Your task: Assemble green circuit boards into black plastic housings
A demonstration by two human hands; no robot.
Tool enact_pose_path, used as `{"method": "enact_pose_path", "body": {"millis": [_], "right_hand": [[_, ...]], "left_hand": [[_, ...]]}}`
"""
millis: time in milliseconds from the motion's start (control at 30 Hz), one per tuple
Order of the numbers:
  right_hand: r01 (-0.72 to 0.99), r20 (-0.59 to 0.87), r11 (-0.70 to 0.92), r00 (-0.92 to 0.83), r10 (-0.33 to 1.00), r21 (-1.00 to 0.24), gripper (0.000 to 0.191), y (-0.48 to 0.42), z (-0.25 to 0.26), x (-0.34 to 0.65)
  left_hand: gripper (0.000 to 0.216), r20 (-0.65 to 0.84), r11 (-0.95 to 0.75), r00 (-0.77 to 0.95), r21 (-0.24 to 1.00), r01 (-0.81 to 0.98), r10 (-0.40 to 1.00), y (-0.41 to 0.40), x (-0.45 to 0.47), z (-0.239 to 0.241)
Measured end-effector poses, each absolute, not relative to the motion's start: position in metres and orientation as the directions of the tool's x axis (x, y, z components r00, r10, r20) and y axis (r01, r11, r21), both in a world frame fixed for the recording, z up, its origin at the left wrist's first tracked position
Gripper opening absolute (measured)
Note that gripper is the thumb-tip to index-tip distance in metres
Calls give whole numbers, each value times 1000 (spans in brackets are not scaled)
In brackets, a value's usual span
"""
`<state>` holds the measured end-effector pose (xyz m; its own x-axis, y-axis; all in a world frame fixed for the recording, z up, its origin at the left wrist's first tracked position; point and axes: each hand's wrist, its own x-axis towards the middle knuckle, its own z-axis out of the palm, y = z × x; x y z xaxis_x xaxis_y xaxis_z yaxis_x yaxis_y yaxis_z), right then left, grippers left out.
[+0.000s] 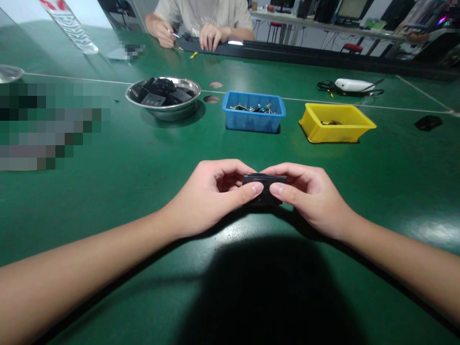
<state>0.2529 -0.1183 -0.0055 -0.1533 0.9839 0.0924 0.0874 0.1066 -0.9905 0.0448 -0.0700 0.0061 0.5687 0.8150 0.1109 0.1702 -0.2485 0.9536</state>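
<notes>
A small black plastic case (266,195) is held just above the green table, in the middle of the head view. My left hand (219,191) grips its left end, thumb on the near face and fingers behind. On the right end, my right hand (305,194) has the same kind of grip, its thumb close to the left one. The fingers cover the case's ends, and its exact kind cannot be made out. Beyond the hands stand a blue bin (253,122) with small metal-looking parts and a yellow bin (332,133) with a few dark pieces.
A steel bowl (172,114) of black plastic parts stands at the back left. A white device with a black cable (354,86) and a dark piece (428,123) lie on the right. Across the table (108,191), another person (208,24) works beside a long black ledge (305,55).
</notes>
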Motion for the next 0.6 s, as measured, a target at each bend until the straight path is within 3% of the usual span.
{"method": "enact_pose_path", "body": {"millis": [267,400,500,600], "right_hand": [[139,80,98,-130,988,-985,39,-120,-5,252],[-74,-25,-41,-205,978,-996,36,-113,-6,256],[-236,-130,-191,-252,959,-953,35,-106,-6,259],[-331,-186,-275,-278,942,-903,35,-101,-5,261]], "left_hand": [[42,51,-218,597,953,211,801,-69,43,8],[45,103,-263,623,949,171,776,-67,43,5],[47,239,-365,635,928,74,735,-66,42,-1],[65,362,-546,578,818,179,731,-65,40,-5]]}}
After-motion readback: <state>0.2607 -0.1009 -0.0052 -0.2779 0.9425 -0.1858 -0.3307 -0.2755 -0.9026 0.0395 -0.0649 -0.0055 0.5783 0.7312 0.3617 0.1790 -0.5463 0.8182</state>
